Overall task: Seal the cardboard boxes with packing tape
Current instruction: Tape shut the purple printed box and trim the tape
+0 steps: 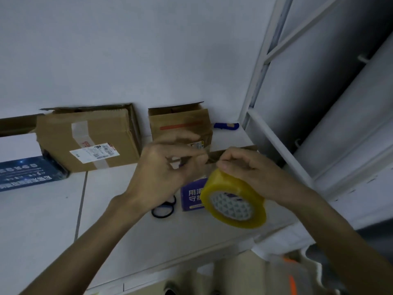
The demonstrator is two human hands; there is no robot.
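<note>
**Holding the tape roll over a crowded table**

The right hand (244, 167) curls over the yellow tape roll (232, 199), gripping its top. The left hand (165, 167) pinches beside it (on what, too blurred to tell). Scissors (163, 210) and a purple carton (191, 196) lie underneath. A large box (89, 137) and a small box (180, 122) stand against the wall, with a blue knife (226, 126) beside the smaller. White shelving (276, 150) hems the right, and the table (53, 209) edge runs under the forearms.

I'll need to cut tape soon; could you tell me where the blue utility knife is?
In the head view, the blue utility knife lies against the wall, right of the smaller cardboard box, near the white shelf frame.
</note>
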